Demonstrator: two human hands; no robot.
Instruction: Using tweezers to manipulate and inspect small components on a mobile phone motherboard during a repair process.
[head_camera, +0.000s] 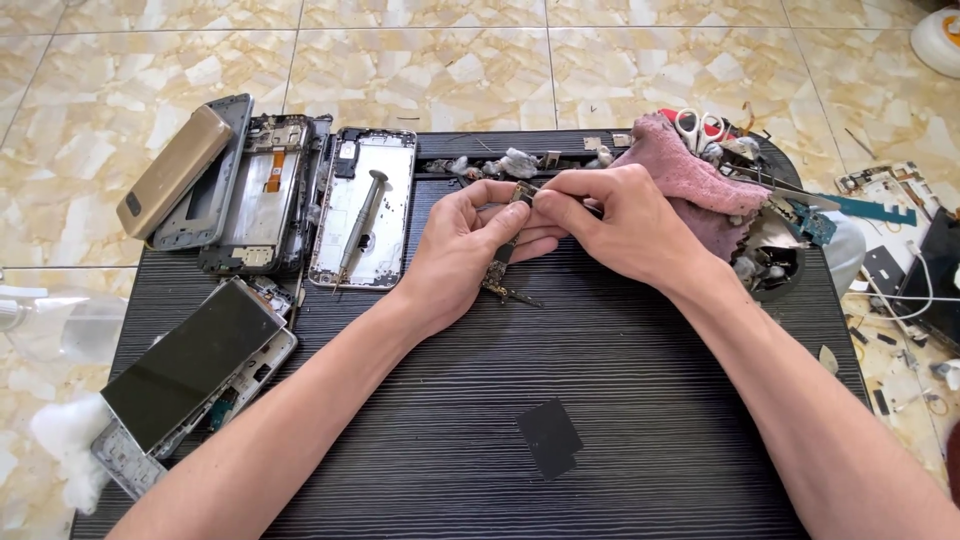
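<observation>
The small circuit board (503, 262), a narrow dark piece with gold-coloured parts, is held upright above the far middle of the black ribbed bench (640, 400). The left hand (468, 245) holds it, the fingers closed around its upper part, and the lower end sticks out below the palm. The right hand (610, 222) meets the left one at the top of the board, with thumb and forefinger pinched together on something very small there; what it is I cannot tell.

On the far left of the bench lie three opened phone frames side by side. The leftmost frame (205, 190) carries a gold phone cover (172, 172), which lies slanted on it. The middle frame (265, 195) shows an orange ribbon part. On the right frame (362, 210), which is silver, rests a screwdriver (358, 225). On the near left lies a phone with a dark screen (190, 365), tilted, and just beside it is a white tuft of cotton (62, 440). A small black square sheet (548, 438) lies on the bench near the middle. Behind the right hand there is a pink cloth (685, 175), with scissors (698, 128) that have white handles just beyond it. The floor (420, 60) has beige marble tiles.
</observation>
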